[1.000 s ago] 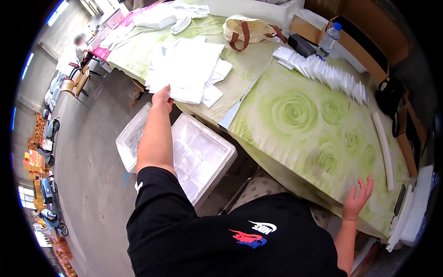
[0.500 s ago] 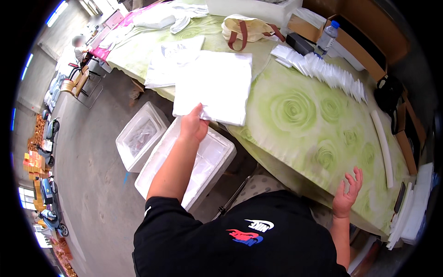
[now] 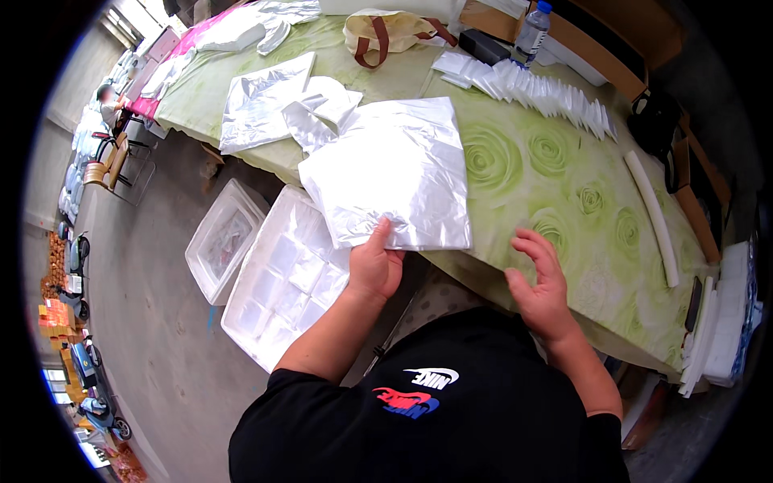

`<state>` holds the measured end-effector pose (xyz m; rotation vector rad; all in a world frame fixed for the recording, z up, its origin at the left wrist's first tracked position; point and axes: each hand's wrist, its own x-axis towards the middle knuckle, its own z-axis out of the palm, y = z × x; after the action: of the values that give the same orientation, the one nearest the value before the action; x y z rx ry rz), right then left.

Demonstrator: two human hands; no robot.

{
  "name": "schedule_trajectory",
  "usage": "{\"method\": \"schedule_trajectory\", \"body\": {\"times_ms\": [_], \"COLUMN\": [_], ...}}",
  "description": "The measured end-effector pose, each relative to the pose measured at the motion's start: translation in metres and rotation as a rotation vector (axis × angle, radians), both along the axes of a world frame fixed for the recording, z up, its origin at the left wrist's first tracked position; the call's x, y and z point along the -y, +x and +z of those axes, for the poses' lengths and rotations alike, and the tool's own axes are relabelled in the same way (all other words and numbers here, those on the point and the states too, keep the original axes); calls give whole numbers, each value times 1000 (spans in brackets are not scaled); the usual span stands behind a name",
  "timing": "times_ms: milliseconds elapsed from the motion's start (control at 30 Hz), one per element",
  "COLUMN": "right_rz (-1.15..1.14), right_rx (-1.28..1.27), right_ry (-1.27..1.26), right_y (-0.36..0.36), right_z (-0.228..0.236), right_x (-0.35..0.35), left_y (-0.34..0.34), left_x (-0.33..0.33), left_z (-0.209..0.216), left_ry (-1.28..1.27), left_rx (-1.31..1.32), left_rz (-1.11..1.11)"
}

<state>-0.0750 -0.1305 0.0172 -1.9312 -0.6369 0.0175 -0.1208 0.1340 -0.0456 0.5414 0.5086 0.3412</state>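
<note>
My left hand (image 3: 377,262) pinches the near edge of a flat, square white package (image 3: 394,173) with a shiny, wrinkled plastic surface. The thumb lies on top; the fingers beneath are partly hidden. The package reaches over the table's front edge. Behind it, a similar shiny white package (image 3: 262,105) lies on the green flowered tablecloth (image 3: 592,249), with a loose white piece (image 3: 310,125) between the two. My right hand (image 3: 541,282) hovers at the table edge to the right, fingers apart and holding nothing.
Left of my arm stands a white foam box (image 3: 250,342) with flat clear packets, beside a smaller foam box (image 3: 201,278). A row of clear packets (image 3: 523,88), a water bottle (image 3: 531,36) and a cream bag (image 3: 398,28) sit farther back. A white tube (image 3: 652,217) lies at right.
The package in my left hand has come nearer and to the right, uncovering the loose white piece behind it. My right hand has moved left toward the package. The view has shifted.
</note>
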Motion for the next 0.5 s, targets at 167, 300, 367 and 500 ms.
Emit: {"method": "schedule_trajectory", "body": {"times_ms": [167, 300, 367, 500], "right_rz": [268, 365, 372, 472], "right_rx": [190, 274, 290, 361], "right_ry": [-143, -177, -265, -520], "right_y": [16, 31, 36, 23], "right_z": [31, 42, 47, 52], "right_x": [-52, -100, -121, -170], "left_y": [-6, -6, -6, -11], "left_x": [27, 35, 40, 51], "left_z": [-5, -22, -9, -26], "left_ry": [169, 576, 896, 727], "left_rx": [89, 148, 162, 227], "left_rz": [-62, -196, -267, -303]}}
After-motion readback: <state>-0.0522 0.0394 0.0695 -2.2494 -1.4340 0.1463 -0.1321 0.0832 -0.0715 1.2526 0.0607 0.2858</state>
